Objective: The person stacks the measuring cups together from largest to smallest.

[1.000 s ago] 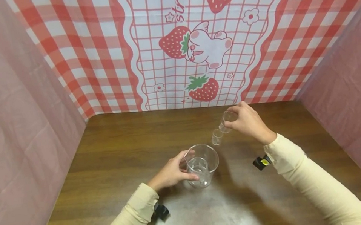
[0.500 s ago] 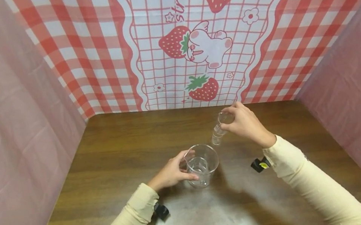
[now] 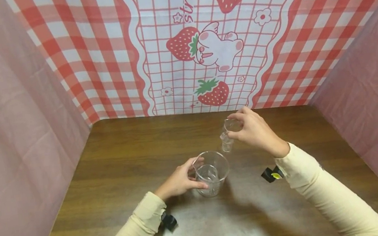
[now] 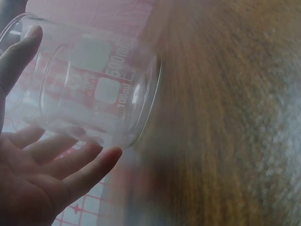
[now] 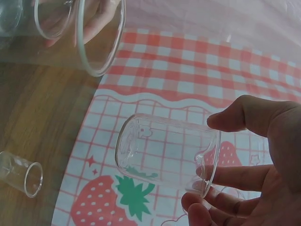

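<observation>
My left hand (image 3: 177, 181) holds the side of a large glass beaker (image 3: 222, 171), thumb near its rim and fingers along the opposite side. Printed marks, among them 500ml, show on its wall in the left wrist view. A smaller glass beaker (image 3: 207, 172) sits inside it. Between thumb and fingertips, my right hand (image 3: 257, 131) pinches a small glass beaker (image 5: 164, 148) near its rim, base pointing down and away from the palm. Just below that base, a smaller beaker (image 5: 21, 174) stands upright on the table; the held one overlaps it in the head view.
The wooden table (image 3: 126, 162) ends at a red checked cloth (image 3: 107, 73) with strawberry prints behind it. Pink curtains (image 3: 16, 137) hang on the left and right sides. Each forearm wears a black camera mount (image 3: 169, 221) at the wrist.
My right hand has moved left with the small beaker, bringing it over the smallest one. My left hand and the large beaker have stayed put.
</observation>
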